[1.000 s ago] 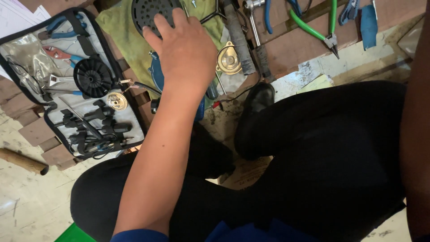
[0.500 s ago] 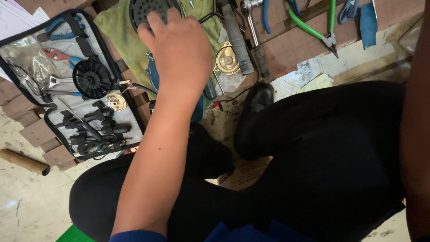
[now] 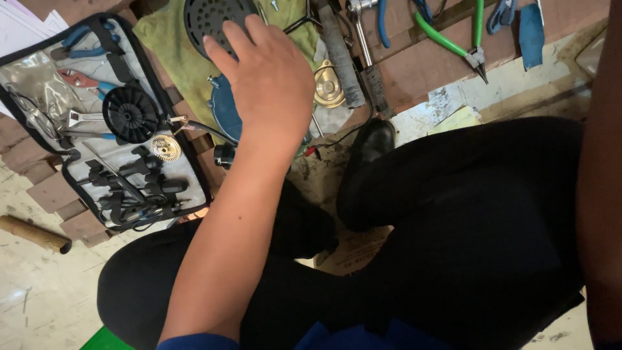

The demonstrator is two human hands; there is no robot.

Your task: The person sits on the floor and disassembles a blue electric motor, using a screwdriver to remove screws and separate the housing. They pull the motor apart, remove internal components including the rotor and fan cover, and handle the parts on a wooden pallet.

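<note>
fingers (image 3: 223, 48) of the left hand (image 3: 272, 78), spread and gripping nothing, reach the perforated black disc (image 3: 207, 16) at upper centre; best grasped by its rim; right hand out of view.

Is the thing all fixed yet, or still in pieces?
Still in pieces. Already done: parts are taken off and spread out, such as the black fan wheel and brass gear on the open tool pouch. In hand: the left hand reaches over the green cloth by the round black grille. Left: everything still lies loose and unjoined.
</note>
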